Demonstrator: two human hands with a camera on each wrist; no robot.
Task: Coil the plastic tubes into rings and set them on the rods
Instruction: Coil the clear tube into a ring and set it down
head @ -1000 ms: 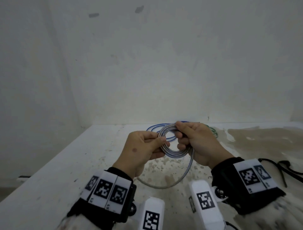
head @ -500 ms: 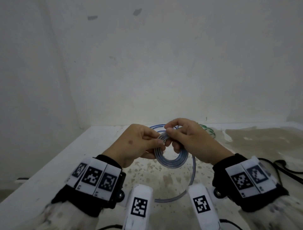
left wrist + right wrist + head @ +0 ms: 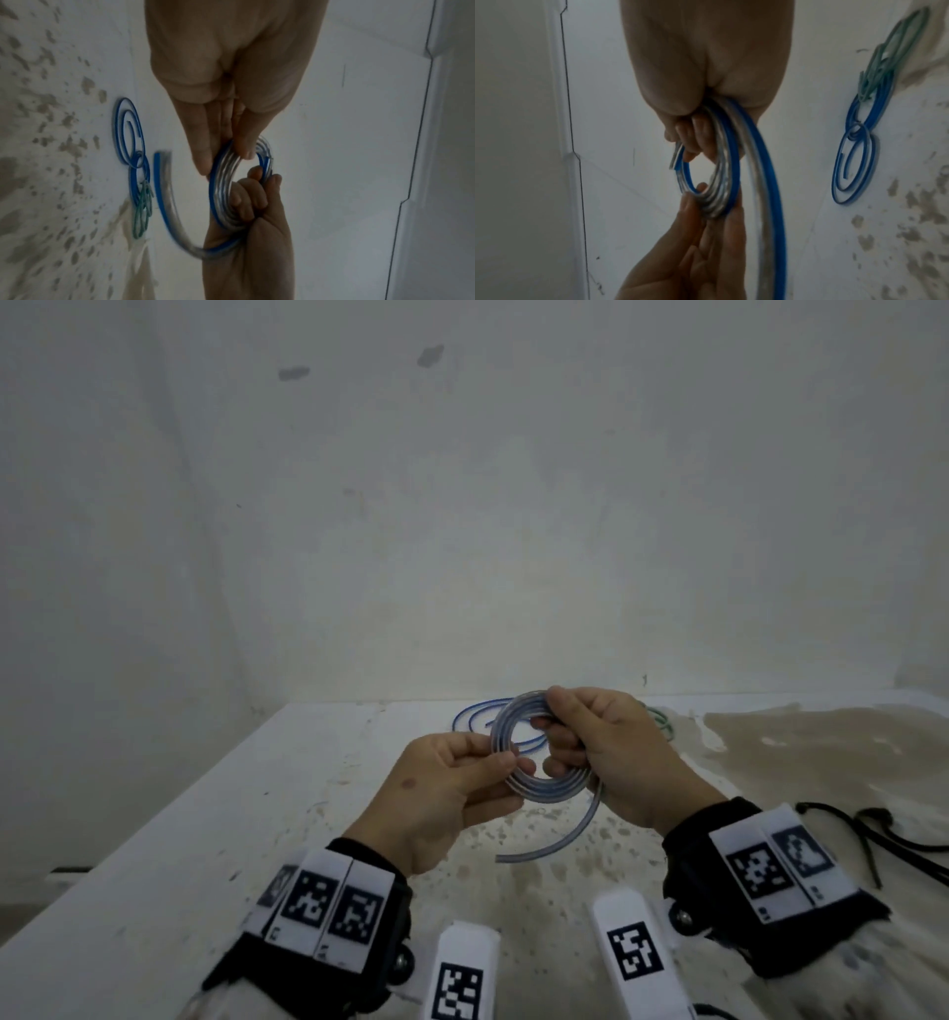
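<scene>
A clear plastic tube with a blue stripe (image 3: 539, 785) is wound into a ring of several turns, held above the white table. My left hand (image 3: 452, 783) pinches the ring's left side between thumb and fingers. My right hand (image 3: 606, 752) grips the ring's right side with curled fingers. A short loose tail (image 3: 554, 845) curves down from the right hand toward the table. In the left wrist view the ring (image 3: 226, 182) sits between both hands. The right wrist view shows the coil (image 3: 721, 182) and its tail (image 3: 770, 203). No rods are in view.
A thin blue tube (image 3: 477, 716) lies coiled on the table behind the hands, with a green tube (image 3: 660, 716) beside it at the wall. Black straps (image 3: 873, 829) lie at the right. The table (image 3: 179, 865) has a stained patch at the right and an edge at the left.
The loose tail has become much shorter as more tube was wound onto the ring. Both hands shifted their hold on the coil and it now sits slightly higher.
</scene>
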